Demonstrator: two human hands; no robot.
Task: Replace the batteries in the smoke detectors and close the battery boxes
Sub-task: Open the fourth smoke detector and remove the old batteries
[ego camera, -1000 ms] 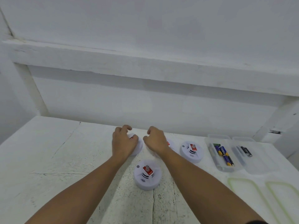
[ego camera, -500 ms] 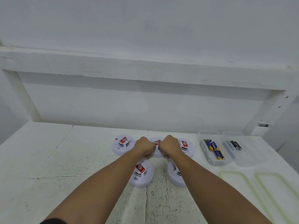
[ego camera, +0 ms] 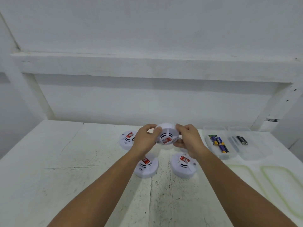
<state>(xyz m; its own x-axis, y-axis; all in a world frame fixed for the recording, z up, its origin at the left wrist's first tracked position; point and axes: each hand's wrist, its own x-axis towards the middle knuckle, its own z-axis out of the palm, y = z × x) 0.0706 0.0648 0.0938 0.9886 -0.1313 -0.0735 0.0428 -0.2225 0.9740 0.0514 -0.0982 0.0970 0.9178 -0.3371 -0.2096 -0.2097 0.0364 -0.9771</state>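
A round white smoke detector (ego camera: 166,134) with a red label is lifted off the table and tilted toward me. My left hand (ego camera: 145,140) grips its left rim and my right hand (ego camera: 188,139) grips its right rim. Three more detectors lie flat on the white table: one at the back left (ego camera: 127,140), one near left (ego camera: 147,167) partly under my left forearm, one near right (ego camera: 183,166). A clear box (ego camera: 218,145) to the right holds several blue and yellow batteries. A second clear box (ego camera: 246,143) holds a black battery (ego camera: 242,140).
Two clear lids with pale green rims (ego camera: 278,185) lie at the near right of the table (ego camera: 65,169). A white wall with a horizontal beam (ego camera: 147,66) stands behind the table. The table's left half holds nothing.
Both hands closed on the middle back detector and raised it off the table, tilting it toward me. The camera view shifted slightly.
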